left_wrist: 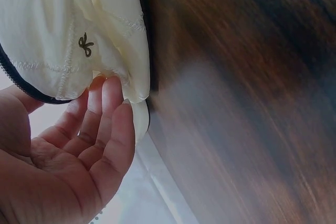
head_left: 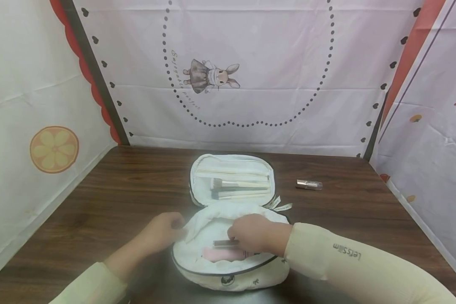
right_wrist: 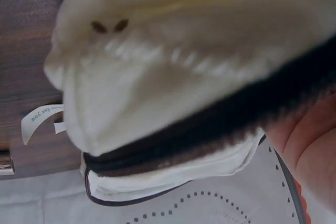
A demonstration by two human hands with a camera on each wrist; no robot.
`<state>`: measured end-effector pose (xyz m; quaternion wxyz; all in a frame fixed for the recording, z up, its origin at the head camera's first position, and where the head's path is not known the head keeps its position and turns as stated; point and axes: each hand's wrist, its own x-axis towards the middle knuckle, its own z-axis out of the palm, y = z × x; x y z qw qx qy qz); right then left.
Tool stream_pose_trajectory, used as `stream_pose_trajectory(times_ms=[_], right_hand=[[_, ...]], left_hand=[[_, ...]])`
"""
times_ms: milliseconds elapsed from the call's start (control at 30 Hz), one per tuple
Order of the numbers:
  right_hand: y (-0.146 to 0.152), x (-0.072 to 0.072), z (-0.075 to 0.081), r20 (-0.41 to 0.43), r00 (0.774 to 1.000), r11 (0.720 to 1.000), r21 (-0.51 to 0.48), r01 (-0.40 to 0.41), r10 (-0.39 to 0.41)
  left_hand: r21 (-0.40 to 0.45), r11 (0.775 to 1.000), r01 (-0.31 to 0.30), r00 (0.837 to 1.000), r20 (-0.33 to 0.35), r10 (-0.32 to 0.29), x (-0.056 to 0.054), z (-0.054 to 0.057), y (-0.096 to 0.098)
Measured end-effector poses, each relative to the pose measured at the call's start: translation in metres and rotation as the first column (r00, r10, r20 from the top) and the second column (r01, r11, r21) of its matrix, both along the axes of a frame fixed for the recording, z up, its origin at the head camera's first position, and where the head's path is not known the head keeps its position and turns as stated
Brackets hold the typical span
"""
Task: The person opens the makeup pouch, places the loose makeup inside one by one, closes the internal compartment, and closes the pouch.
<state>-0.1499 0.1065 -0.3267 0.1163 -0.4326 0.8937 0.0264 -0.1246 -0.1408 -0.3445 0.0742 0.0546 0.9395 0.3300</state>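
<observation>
A cream makeup bag (head_left: 190, 272) with a dark zipper lies unzipped on the table, its lid (head_left: 232, 162) folded back. My left hand (head_left: 165, 230) pinches the bag's left rim; in the left wrist view its fingers (left_wrist: 107, 124) press the outer cloth. Inside the bag is my right hand (head_left: 252, 230), fingers bent downward. A thin dark stick (head_left: 222, 243) sticks out beside its fingers; whether they grip it is hidden. Below it lies a pink tube (head_left: 222, 254). In the right wrist view the bag wall (right_wrist: 157, 98) hides the right fingers.
Several makeup brushes (head_left: 243, 184) sit in the lid's clear pocket. A lipstick-like clear-capped tube (head_left: 309, 185) lies on the brown wooden table (head_left: 346, 202), right of the lid. Fabric tags (head_left: 283, 207) hang at the bag's hinge. Printed cloth walls (head_left: 270, 105) enclose the table.
</observation>
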Motion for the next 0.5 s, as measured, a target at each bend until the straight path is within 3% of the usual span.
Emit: stream_pose_trajectory(times_ms=[300, 500], right_hand=[[-0.0046, 0.0033, -0.0011, 0.032, 0.999, 1.0, 0.002, 0.006, -0.006], [-0.0062, 0.0023, -0.0059, 0.025, 0.999, 0.999, 0.014, -0.043, 0.042]], left_hand=[[0.002, 1.0, 0.002, 1.0, -0.007, -0.002, 0.0002, 0.0006, 0.0005], [0.003, 1.0, 0.009, 1.0, -0.016, -0.009, 0.0004, 0.0004, 0.0004]])
